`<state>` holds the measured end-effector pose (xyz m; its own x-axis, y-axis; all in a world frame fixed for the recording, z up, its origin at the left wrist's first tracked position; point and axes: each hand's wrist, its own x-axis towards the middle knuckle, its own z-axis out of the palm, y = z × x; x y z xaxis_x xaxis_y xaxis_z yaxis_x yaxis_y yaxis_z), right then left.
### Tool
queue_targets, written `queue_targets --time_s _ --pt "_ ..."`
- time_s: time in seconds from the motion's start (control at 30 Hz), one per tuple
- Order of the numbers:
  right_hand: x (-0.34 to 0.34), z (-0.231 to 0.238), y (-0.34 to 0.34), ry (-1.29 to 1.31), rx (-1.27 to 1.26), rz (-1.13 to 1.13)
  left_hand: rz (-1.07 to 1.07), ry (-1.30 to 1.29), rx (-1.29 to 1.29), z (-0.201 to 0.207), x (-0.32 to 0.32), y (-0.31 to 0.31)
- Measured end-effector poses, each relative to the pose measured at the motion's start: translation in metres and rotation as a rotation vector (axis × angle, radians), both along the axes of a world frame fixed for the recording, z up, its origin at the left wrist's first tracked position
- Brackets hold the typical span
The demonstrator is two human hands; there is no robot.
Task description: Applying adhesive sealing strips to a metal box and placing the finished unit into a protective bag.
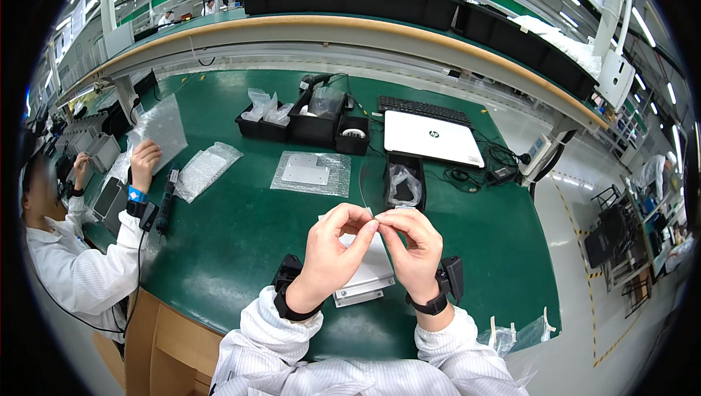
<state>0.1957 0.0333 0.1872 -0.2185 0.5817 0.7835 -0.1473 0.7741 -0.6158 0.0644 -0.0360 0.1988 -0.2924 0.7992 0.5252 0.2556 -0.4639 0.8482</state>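
My left hand (332,253) and my right hand (413,250) meet at the fingertips in front of me. Both pinch something small and thin that I cannot make out, mostly covered by the fingers. Beneath them on the green bench lies a silver-white metal part (369,273) with a folded edge and small holes, partly hidden by my hands. A flat metal plate (307,170) rests on a sheet of bubble wrap (337,180) beyond my left hand. Past my right hand stands a black bin (416,168) with a clear plastic bag (403,184) in it.
Black bins (314,124) with bagged parts, a white laptop (431,137), a keyboard (423,109) and cables (461,177) stand farther back. To the left are bubble-wrap bags (208,169), a black power screwdriver (167,202) and a co-worker's hand (144,164) holding bubble wrap. A cardboard box (171,341) stands lower left.
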Motion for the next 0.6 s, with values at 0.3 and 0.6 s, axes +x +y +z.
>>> queue_targets --time_s 0.3,0.6 --pt "0.001 -0.001 0.004 -0.118 0.149 -0.055 -0.196 -0.192 -0.1 -0.01 -0.016 0.003" --pt "-0.002 -0.006 0.005 -0.195 0.287 -0.163 -0.264 -0.296 -0.195 -0.015 -0.025 0.005"
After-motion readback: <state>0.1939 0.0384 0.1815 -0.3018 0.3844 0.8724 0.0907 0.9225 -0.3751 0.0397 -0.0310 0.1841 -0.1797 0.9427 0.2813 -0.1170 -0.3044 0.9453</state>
